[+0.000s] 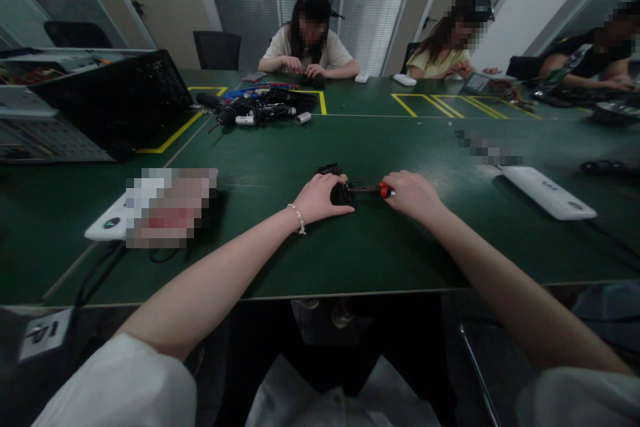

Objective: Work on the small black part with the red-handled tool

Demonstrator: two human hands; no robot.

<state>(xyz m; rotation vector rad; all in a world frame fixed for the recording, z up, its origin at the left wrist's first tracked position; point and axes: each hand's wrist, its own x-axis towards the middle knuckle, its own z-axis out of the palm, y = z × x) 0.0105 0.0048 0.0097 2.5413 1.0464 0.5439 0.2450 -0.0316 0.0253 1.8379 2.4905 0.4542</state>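
My left hand (320, 197) is closed around a small black device (343, 196), holding it down on the green table; its exact kind is hard to make out. To the right, my right hand (413, 193) grips a hand tool with a red and black handle (385, 189). The tool's slim metal front (365, 189) points left and reaches the black device. Whether it is a screwdriver or pliers is too dim to tell. My fingers cover part of both things.
A white power bank (113, 220) lies at left, another (547, 192) at right, both with cables. A black computer case (115, 100) stands at far left. Ahead lies a pile of cables and dark parts (265, 105). Several people (310, 40) sit across the green table (370, 253).
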